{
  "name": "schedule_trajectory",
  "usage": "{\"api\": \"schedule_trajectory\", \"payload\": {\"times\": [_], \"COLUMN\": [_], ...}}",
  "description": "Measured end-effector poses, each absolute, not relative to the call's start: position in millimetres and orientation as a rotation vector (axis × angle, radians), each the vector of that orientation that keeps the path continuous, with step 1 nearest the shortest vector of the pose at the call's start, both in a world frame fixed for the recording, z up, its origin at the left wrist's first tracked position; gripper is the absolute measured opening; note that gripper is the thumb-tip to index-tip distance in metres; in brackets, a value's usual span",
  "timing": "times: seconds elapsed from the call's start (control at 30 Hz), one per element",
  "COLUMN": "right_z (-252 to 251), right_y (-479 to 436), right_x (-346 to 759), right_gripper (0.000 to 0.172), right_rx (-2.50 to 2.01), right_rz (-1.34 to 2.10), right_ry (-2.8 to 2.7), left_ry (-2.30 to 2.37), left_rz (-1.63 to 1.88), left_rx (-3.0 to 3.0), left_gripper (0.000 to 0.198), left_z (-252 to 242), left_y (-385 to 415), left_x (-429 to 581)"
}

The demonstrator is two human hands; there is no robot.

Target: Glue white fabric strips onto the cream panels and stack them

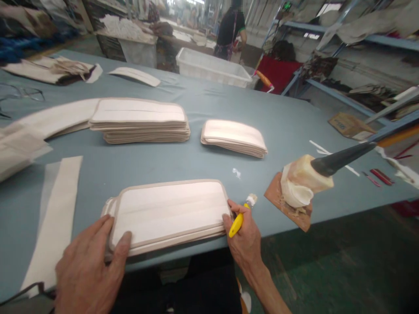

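Left hand [87, 261], its grip hard to judge, touches the panel stack [172, 213]; right hand [246, 242] clamps a yellow brush [236, 225].

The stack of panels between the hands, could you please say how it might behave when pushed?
The stack of panels may slide out of line, since its left edges sit unevenly. It seems unlikely to tip, being low and broad.

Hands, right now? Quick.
Left hand: open, thumb and fingers apart, touching the left end of the near stack of panels.
Right hand: closed, holding the yellow brush, fingertips at the stack's right end.
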State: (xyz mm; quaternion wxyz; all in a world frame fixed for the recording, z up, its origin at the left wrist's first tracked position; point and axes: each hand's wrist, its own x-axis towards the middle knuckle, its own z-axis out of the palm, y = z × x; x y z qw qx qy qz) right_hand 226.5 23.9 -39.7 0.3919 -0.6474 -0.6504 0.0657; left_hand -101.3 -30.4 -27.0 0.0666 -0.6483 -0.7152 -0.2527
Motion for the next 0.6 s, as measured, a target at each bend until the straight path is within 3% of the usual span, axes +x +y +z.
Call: {"api": "schedule_trajectory", "payload": {"times": [0.2,0.6], "right_z": [-38,-23], "right_y": [37,88], "right_x": [239,247], "right_gripper": [0.038,0.025], "right_rx": [-1.771,-1.613], "right_rz": [0.266,0.104], "right_ry": [-1.515,-1.781], "left_ry": [-2.136,-1.961], "left_rz": [-0.625,-0.741], "left_rx": [-2.02,-2.069], "left_gripper": [0.069,0.077], "left_z": [-30,-42], "left_y": [-37,-35], "left_x": [-81,-51]}}
